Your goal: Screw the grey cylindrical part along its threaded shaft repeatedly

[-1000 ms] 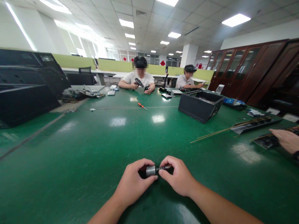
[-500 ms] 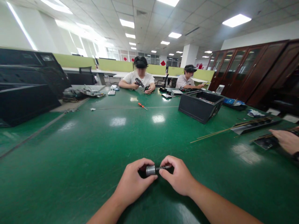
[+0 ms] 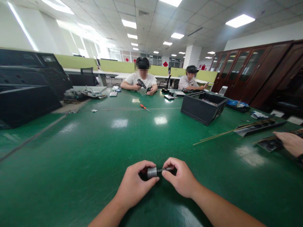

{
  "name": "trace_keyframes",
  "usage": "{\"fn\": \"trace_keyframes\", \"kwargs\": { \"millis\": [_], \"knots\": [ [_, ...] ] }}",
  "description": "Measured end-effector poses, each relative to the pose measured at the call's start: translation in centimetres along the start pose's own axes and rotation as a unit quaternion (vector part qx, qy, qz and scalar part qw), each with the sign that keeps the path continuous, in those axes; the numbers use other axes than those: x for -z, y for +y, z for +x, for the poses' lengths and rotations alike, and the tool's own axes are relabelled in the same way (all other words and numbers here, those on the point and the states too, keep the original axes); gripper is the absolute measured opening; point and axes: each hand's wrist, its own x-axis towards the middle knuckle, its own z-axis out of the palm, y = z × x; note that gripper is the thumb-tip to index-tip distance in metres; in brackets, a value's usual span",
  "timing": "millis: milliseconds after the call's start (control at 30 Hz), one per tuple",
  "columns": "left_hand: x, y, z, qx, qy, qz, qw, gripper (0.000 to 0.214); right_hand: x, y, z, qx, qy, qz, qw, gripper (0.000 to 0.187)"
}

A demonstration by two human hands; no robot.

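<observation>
Near the front of the green table, my left hand (image 3: 133,181) is curled around a short silver metal cylinder (image 3: 152,172), its thumb along the lower side. Out of the cylinder's right end comes a thin dark rod (image 3: 159,170), in line with it. My right hand (image 3: 181,178) pinches this rod between thumb and forefinger, just right of the cylinder. The rod's far end shows partly inside the right hand's curl. What kind of part this is cannot be made out. Both hands lie low over the tabletop, a small gap between them.
Farther off lie an orange screwdriver (image 3: 143,107) and a black open case (image 3: 203,108). Thin brass-coloured rods (image 3: 214,136) lie to the right, by another person's hand (image 3: 290,142). Across the table one person (image 3: 143,80) holds a power drill (image 3: 141,83). Dark computer cases (image 3: 28,88) stand left.
Both hands keep almost the same place and grip. The silver cylinder has shifted very slightly left, and a little more of the rod shows between the hands.
</observation>
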Motion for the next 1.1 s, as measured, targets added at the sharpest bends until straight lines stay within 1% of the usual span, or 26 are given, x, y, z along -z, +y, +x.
{"fn": "trace_keyframes", "kwargs": {
  "millis": [367,833,1100],
  "knots": [
    [-0.01,-0.04,-0.10,0.003,0.012,0.007,1.000,0.023,-0.05,0.12,0.12,-0.011,0.000,0.033,0.999,0.003],
    [0.13,0.09,-0.14,-0.010,0.025,0.008,1.000,0.022,0.16,-0.24,0.14,-0.011,0.003,0.032,0.999,0.004],
    [0.13,0.09,-0.14,-0.014,0.027,0.009,0.999,0.021,0.20,0.02,0.11,-0.013,0.003,0.039,0.999,0.002]
  ]
}}
